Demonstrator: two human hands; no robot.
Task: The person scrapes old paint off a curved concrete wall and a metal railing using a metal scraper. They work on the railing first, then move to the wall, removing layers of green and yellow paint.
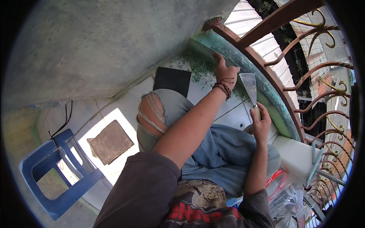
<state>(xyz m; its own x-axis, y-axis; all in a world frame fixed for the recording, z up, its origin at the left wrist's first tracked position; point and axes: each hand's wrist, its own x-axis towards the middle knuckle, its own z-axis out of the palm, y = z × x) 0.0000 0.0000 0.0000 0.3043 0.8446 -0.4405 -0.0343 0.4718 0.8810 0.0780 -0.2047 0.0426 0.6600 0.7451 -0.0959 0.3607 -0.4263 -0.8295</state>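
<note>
Right hand [261, 123] grips scraper [249, 86]; left hand [225, 73] touches green ledge [213, 45].

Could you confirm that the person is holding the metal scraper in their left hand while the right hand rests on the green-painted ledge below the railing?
Not quite: the hands are swapped. In the head view the right hand grips the handle of the metal scraper, blade pointing up, while the left hand, with cord bracelets at the wrist, rests on the green-painted ledge below the railing.

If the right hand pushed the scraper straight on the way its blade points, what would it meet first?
Probably the green flaking painted ledge under the railing: the metal scraper blade in the right hand points up at it. Depth is unclear.
</note>
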